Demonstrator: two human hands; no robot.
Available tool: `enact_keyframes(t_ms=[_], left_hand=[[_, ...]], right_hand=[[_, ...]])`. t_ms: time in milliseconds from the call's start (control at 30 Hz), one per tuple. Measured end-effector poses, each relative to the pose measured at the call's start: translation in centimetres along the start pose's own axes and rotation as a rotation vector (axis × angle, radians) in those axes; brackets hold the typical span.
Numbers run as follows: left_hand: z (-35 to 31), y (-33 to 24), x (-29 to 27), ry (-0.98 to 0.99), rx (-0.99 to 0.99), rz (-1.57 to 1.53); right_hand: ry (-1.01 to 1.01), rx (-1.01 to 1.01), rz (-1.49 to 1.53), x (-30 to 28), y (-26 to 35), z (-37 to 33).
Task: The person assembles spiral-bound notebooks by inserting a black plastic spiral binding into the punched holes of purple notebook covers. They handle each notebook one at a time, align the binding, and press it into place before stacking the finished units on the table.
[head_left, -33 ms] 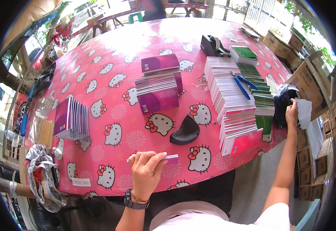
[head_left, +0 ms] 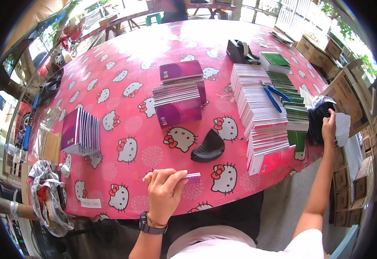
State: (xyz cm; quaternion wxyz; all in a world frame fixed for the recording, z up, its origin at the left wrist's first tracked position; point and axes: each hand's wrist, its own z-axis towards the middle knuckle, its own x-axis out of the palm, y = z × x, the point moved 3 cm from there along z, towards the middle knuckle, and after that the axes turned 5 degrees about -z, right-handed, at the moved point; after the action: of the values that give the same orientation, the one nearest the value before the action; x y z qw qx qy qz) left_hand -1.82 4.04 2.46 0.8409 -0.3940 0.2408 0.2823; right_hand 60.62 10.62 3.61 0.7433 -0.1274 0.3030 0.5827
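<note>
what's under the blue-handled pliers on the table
The blue-handled pliers lie on the long row of white-edged notebooks, one handle reaching over the green-covered notebooks beside it. Whatever page edges sit directly beneath the pliers are covered.

Wide lane between purple stacks (head_left: pixel 180 114), black pad (head_left: pixel 208 146) beyond left grip (head_left: pixel 164 185)

Lettering on the purple notebooks (head_left: pixel 184 113) is too small to read

A thin purple-and-white notebook (head_left: pixel 193 177) stands edge-up at six o'clock, its length running nine to three. A black, ribbed bundle (head_left: pixel 316 125) lies at three o'clock.
</note>
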Motion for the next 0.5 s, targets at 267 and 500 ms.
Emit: enact_keyframes(t_ms=[267,500], left_hand=[[-0.8,0.3,0.3,0.048,-0.081,0.039],[-0.3,0.1,0.1,0.04,-0.038,0.016]], right_hand=[[1.297,0.095,1.267,-13.2,36.8,-13.8],[1.071,-0.215,1.14,-9.6,39.0,-15.8]])
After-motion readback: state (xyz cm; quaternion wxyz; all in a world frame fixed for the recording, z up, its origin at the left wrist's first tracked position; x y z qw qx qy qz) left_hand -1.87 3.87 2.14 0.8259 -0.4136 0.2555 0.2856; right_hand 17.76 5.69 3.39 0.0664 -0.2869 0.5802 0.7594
